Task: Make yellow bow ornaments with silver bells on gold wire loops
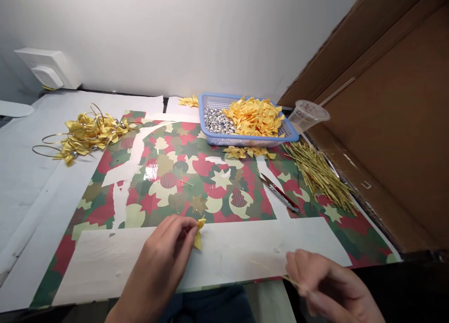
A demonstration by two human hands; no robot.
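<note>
**Left hand** [157, 262]: the fingertips [185, 224] are closed with the thumb in a pinch on a folded yellow ribbon piece [199, 233], held just above the upper edge of a white paper sheet [245, 253].

**Right hand** [326, 285]: blurred; the fingers seem to be pinched on a thin golden strand [271, 269], though the grip cannot be told for certain.

**Also present:** patterned wrapping paper [175, 192] in red, green and cream, bearing a blue plastic basket [245, 140] of silver beads [215, 121] and loose yellow ribbon [254, 117]. Red-handled snips [278, 192] and a bundle of golden straw stems [317, 175] are laid to the right. Gold ribbon clusters with wire loops [89, 133] are placed at far left. A clear plastic cup [307, 116] is tilted on its side beside the basket.
</note>
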